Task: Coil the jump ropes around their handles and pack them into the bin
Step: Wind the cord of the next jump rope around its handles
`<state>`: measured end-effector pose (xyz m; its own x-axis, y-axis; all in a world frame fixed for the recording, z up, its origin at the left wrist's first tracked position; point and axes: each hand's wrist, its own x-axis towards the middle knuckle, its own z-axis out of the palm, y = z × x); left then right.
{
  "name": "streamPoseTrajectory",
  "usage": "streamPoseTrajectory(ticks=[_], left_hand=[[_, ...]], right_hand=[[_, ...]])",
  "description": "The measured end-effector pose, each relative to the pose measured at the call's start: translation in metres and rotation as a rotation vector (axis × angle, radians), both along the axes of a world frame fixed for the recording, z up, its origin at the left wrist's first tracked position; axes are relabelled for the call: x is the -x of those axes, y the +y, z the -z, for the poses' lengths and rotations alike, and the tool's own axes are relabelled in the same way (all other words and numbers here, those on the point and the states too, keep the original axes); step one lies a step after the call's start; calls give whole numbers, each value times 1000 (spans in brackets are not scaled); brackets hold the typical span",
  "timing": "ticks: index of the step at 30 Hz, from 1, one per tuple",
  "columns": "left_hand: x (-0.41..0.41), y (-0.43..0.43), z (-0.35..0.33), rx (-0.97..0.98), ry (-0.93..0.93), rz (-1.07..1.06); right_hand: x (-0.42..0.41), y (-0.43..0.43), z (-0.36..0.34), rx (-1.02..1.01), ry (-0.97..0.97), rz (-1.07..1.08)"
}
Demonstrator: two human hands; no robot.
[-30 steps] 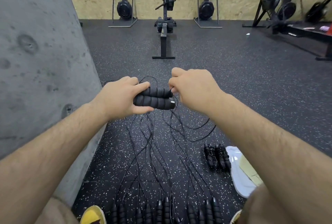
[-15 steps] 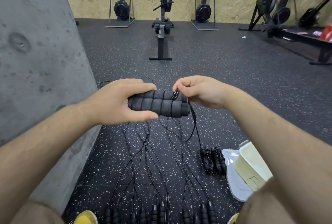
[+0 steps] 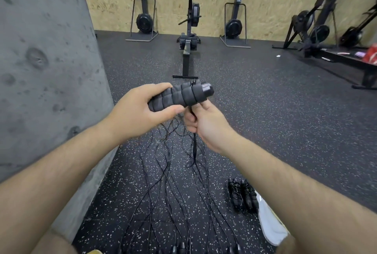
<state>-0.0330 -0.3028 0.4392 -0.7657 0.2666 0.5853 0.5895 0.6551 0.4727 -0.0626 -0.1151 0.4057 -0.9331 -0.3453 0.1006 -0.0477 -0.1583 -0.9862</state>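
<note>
On the gym floor (image 3: 265, 111), beside a grey concrete wall (image 3: 40, 70): head view, both forearms in frame.

Hidden / unclear:
- Bin (image 3: 269, 225): lower right, pale plastic, mostly covered by the right forearm. Cannot tell wall from lid.
- Loose ropes (image 3: 169, 182): handle ends are cut off by the bottom edge. The cords cross and tangle, so no count is possible.
- The far handle of the held pair sits partly behind the near one.
- Right fingertips are tucked under the handles and not fully visible.

Materials / shapes:
- Handles (image 3: 181, 95): black foam, ribbed, cylindrical, hard caps on the right ends. They lie side by side, raised above the floor.
- Cord (image 3: 194, 145): thin, black, glossy. It hangs in a doubled strand below the right hand.
- Floor: black rubber with white flecks. Back wall: chipboard.

Hands:
- Left hand (image 3: 142, 109): fingers over the top and thumb underneath, wrapped round both handles at their left end.
- Right hand (image 3: 206, 123): just under the handles' right end, thumb and fingers pinching the cord.

Counts:
- Held handles: 2.
- Coiled bundle (image 3: 242, 194): 1, two handles wrapped in cord, on the floor just beside the bin.
- Rower (image 3: 188, 29): 1, centre back.
- Upright machines against the chipboard: 2, flanking it.
</note>
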Motion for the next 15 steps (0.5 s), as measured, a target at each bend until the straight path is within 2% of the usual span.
streamPoseTrajectory(ticks=[2,4,7,10,15], left_hand=[[6,-4,0,64,57,-100],[14,-10,2,209,145,-192],[26,-23,7,370,235,-282],[34,-35,12,494,306,-349],[36,-38,14,619,341,-350]], right_hand=[[-10,-8,3,-262,125,66],[-18,-14,3,-522,290,114],[-25,-14,-3,-764,355,114],[-34,-8,-10,-951,345,46],[-44,9,-34,-1131,418,-45]])
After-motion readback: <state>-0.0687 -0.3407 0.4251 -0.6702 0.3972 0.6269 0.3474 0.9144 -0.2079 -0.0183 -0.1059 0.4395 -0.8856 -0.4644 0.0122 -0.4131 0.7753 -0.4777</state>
